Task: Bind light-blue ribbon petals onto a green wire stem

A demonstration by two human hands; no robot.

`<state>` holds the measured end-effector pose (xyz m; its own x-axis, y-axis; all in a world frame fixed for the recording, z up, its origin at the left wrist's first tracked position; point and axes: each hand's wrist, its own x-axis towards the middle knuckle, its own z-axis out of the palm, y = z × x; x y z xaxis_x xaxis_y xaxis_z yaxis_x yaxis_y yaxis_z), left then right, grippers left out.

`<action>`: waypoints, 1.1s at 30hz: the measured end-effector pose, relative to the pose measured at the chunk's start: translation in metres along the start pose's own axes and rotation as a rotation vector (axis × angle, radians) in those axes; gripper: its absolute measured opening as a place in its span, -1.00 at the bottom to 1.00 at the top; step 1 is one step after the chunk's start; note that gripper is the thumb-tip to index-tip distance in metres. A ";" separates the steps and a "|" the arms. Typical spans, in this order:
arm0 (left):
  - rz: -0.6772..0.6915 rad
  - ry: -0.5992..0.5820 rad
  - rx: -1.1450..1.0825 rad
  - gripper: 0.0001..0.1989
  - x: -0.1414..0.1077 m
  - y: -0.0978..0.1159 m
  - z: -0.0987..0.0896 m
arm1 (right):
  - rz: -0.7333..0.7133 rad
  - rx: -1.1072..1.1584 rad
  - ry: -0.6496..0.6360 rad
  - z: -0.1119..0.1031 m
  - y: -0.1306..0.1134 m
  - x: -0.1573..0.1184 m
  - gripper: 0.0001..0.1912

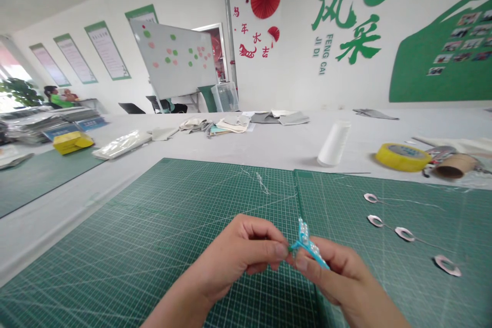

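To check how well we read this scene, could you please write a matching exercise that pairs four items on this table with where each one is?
Items:
1. Pale oval loops trailing thread
2. White thread cone
3. Turquoise beaded piece
4. Yellow tape roll

Places:
A. Pinched between the left hand and right hand
B. On the green cutting mat, right of the hands
C. On the table, beside a cardboard tube
D. On the table, left of the tape roll

Pairs: 1-B, 2-D, 3-A, 4-C

Turquoise strip (317, 257), white pearl beads (303, 230); green cutting mat (184, 215), white grid lines; yellow tape roll (403, 157).
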<state>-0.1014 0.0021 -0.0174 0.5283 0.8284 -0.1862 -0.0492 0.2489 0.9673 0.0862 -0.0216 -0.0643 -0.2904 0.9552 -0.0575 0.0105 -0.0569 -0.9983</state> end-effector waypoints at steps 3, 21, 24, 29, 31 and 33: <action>-0.018 -0.108 0.045 -0.91 0.000 0.000 0.000 | 0.121 0.106 -0.064 -0.002 -0.005 0.003 -0.67; 0.047 -0.030 0.866 -0.80 0.000 -0.015 0.005 | 0.042 -0.504 -0.141 -0.015 -0.023 -0.001 -0.70; 0.050 0.036 0.851 -0.81 0.001 -0.013 0.004 | -0.127 -0.720 -0.007 -0.011 -0.029 -0.011 -0.74; 0.052 0.133 0.810 -0.82 0.002 -0.010 0.002 | -0.438 -0.903 0.080 -0.011 -0.023 -0.018 -0.77; 0.056 0.159 0.789 -0.82 0.003 -0.010 0.001 | -0.544 -0.959 0.081 -0.012 -0.018 -0.018 -0.77; 0.062 0.177 0.767 -0.82 0.003 -0.009 0.001 | -0.642 -1.030 0.098 -0.013 -0.013 -0.018 -0.77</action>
<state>-0.0986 0.0022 -0.0271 0.3976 0.9131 -0.0902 0.5580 -0.1626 0.8138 0.1034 -0.0345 -0.0504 -0.4488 0.7454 0.4928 0.6588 0.6486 -0.3811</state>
